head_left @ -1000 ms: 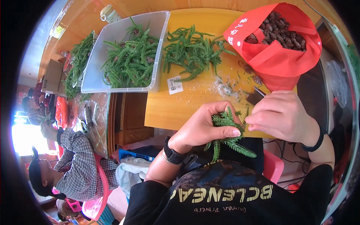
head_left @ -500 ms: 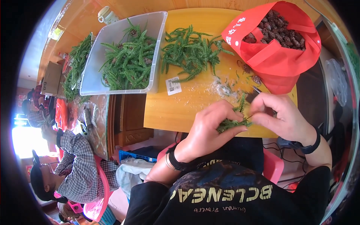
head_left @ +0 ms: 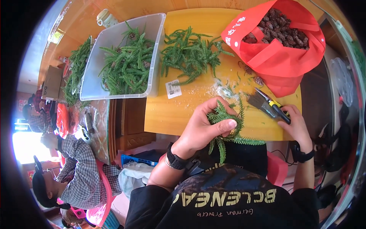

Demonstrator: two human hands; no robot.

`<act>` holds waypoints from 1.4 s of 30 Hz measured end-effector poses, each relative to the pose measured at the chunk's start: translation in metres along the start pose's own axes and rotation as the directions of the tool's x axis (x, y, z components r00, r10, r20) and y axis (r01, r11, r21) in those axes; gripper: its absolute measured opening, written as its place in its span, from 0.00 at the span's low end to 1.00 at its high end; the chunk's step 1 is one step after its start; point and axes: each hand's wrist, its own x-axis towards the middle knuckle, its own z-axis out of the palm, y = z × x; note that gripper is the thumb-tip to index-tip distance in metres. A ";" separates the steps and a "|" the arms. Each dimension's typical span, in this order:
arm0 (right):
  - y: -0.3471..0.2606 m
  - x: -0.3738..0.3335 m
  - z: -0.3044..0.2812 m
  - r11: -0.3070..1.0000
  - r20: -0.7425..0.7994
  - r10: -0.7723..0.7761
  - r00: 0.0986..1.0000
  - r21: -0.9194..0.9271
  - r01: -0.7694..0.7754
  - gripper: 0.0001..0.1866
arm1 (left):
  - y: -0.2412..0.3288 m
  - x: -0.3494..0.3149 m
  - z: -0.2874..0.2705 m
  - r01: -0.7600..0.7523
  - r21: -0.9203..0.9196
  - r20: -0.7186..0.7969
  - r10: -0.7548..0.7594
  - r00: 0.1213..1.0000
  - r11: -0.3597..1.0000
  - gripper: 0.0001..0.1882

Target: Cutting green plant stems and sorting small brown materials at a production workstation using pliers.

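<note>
My left hand (head_left: 204, 128) is closed around a green artificial pine sprig (head_left: 223, 118), whose needled branches stick out past the thumb above the table's near edge. At the table's right side, my right hand (head_left: 297, 128) has its thumb and fingers on the handles of pliers (head_left: 275, 106) with yellow and black grips. The pliers lie on the table with their metal tip pointing away to the left. Right beside them lies a brush (head_left: 263, 105) with dark bristles, partly overlapped by the pliers.
Loose green sprigs (head_left: 192, 53) lie on the yellow table (head_left: 179, 116) by a white label card (head_left: 173, 89). A translucent bin (head_left: 152, 82) of sprigs and cones stands left, a red bag (head_left: 282, 72) of pine cones right. Another person (head_left: 82, 168) sits at the far left.
My right hand has left the sprig and moved right and down onto the pliers' handles. My left hand keeps the sprig, now turned with its branches spread. The brush and pliers are more exposed.
</note>
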 end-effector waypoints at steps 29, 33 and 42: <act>0.013 0.013 -0.028 0.823 0.380 0.166 0.910 0.455 -0.341 0.05 | -0.006 0.001 -0.013 0.099 -0.091 -0.021 -0.101 0.995 0.991 0.12; 0.021 0.007 -0.043 0.772 0.367 0.090 0.926 0.562 -0.298 0.09 | -0.007 -0.001 -0.015 0.113 -0.075 -0.025 -0.115 0.993 0.991 0.12; -0.066 -0.015 -0.018 0.025 0.227 -0.310 0.923 0.973 -0.231 0.31 | -0.008 0.005 -0.006 0.172 -0.129 0.059 -0.165 0.984 0.977 0.14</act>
